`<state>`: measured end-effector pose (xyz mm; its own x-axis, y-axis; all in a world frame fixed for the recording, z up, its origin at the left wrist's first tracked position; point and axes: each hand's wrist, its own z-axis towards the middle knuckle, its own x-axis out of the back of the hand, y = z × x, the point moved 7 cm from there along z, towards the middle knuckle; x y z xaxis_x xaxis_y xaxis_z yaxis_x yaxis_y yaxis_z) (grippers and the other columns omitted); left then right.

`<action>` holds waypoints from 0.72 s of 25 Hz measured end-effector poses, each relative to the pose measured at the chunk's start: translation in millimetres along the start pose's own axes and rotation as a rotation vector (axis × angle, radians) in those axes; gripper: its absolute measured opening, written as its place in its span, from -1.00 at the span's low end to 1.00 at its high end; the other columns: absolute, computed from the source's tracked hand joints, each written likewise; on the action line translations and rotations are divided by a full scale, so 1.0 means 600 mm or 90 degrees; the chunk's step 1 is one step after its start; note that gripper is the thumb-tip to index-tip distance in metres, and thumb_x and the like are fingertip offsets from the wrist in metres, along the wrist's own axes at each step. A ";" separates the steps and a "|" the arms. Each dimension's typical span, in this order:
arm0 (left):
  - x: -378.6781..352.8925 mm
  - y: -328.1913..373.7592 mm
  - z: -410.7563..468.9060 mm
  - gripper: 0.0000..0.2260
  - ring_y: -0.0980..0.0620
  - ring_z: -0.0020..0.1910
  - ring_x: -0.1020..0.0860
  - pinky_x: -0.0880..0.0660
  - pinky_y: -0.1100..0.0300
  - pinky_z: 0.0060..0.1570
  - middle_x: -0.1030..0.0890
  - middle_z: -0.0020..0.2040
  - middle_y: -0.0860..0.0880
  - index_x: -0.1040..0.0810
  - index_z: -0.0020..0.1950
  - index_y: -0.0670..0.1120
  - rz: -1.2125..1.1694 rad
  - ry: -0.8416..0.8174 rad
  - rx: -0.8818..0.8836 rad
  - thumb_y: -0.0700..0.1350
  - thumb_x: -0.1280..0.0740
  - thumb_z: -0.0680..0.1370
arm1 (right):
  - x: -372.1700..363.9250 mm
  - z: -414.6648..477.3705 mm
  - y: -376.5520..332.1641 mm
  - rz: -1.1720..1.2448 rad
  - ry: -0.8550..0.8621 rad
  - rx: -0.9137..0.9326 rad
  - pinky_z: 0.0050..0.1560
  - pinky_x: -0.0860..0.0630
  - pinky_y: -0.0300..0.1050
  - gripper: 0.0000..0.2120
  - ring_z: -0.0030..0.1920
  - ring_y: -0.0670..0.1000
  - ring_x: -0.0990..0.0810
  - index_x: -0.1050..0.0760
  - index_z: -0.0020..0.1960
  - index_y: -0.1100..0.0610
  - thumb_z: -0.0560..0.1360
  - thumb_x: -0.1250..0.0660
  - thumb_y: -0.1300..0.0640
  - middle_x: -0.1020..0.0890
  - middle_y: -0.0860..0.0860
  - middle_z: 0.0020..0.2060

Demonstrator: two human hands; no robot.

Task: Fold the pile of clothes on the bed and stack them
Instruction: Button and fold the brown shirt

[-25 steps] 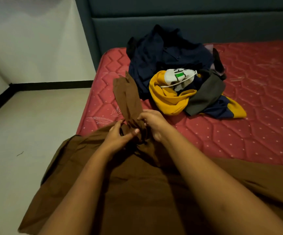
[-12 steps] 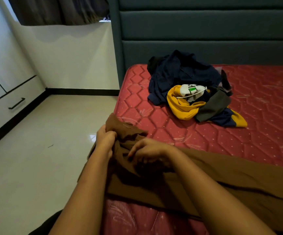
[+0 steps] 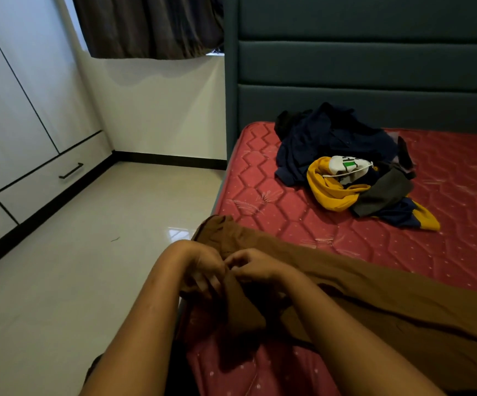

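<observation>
Two hands are working: one left hand (image 3: 200, 267), one right hand (image 3: 255, 267).

You are looking at one brown garment (image 3: 374, 295) and one pile (image 3: 345, 178).

In that pile you are seeing four pieces for certain:
- one navy garment (image 3: 317, 144)
- one yellow-and-navy garment (image 3: 328, 192)
- one white piece (image 3: 343, 167)
- one dark grey piece (image 3: 383, 195)

Any others are lying too tangled to count.

Also showing:
- one mattress (image 3: 460, 224)
- one headboard (image 3: 374, 67), with three padded bands
- one curtain (image 3: 145, 24)
- one drawer handle (image 3: 71, 170)

My left hand (image 3: 200, 267) and right hand (image 3: 255, 267) are bare. My left forearm (image 3: 134, 338) and right forearm (image 3: 345, 352) run uncovered from the wrists to the bottom edge of the view. A dark strip of cloth (image 3: 93, 367) shows under my left forearm; whether I wear it, I cannot tell.
</observation>
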<state>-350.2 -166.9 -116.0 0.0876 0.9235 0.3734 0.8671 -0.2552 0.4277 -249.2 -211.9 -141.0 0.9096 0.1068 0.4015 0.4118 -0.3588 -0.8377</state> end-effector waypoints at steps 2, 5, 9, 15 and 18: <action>0.059 -0.023 0.019 -0.84 -0.11 -0.20 -0.59 -0.46 0.16 -0.26 -0.60 -0.16 -0.14 -0.58 -0.04 -0.21 -0.041 0.234 0.002 -0.25 -0.21 0.52 | 0.005 0.002 -0.005 -0.009 0.054 -0.001 -0.33 -0.46 -0.37 -0.78 -0.36 -0.17 -0.52 -0.56 0.16 0.25 0.55 -0.25 0.32 -0.57 0.03 -0.21; 0.109 -0.034 0.031 -0.83 -0.12 -0.04 -0.56 -0.51 0.12 -0.04 -0.59 -0.01 -0.12 -0.57 0.06 -0.12 -0.062 0.552 -0.062 -0.07 -0.29 0.55 | 0.071 0.003 0.003 -0.065 0.303 -0.015 -0.33 -0.45 -0.38 -0.81 -0.25 -0.15 -0.58 -0.57 0.13 0.12 0.54 -0.30 0.26 -0.61 -0.02 -0.11; 0.079 -0.011 0.114 -0.60 -0.13 0.15 -0.52 -0.47 0.05 0.17 -0.55 0.17 -0.08 -0.47 0.28 -0.07 -0.233 0.460 -0.115 0.14 -0.28 0.55 | 0.079 0.027 0.034 -0.162 0.262 -0.075 -0.24 -0.42 -0.36 -0.66 -0.06 -0.08 -0.54 -0.51 0.26 0.07 0.50 -0.34 0.25 -0.59 0.01 0.09; 0.133 0.001 0.204 -0.67 -0.13 0.06 -0.57 -0.51 0.05 0.12 -0.62 0.05 -0.09 -0.57 0.15 -0.09 -0.326 0.517 -0.157 0.10 -0.34 0.52 | 0.089 0.070 0.059 -0.059 0.106 0.008 0.04 -0.52 -0.20 -0.64 -0.02 -0.10 -0.59 -0.51 0.30 0.06 0.51 -0.36 0.23 -0.60 -0.12 -0.04; 0.159 0.006 0.226 -0.82 -0.10 0.04 -0.62 -0.54 -0.04 0.14 -0.66 0.02 -0.08 -0.63 0.11 -0.07 -0.513 0.543 -0.279 -0.06 -0.35 0.55 | 0.144 0.084 0.069 -0.112 0.291 0.115 0.20 -0.50 -0.09 -0.63 0.12 -0.12 -0.56 -0.50 0.30 -0.02 0.51 -0.36 0.15 -0.61 -0.12 0.11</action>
<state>-272.3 -41.0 -190.8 -0.8783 0.4235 0.2219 0.2760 0.0701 0.9586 -150.8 -170.8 -159.9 0.7251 -0.2796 0.6293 0.5965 -0.2016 -0.7769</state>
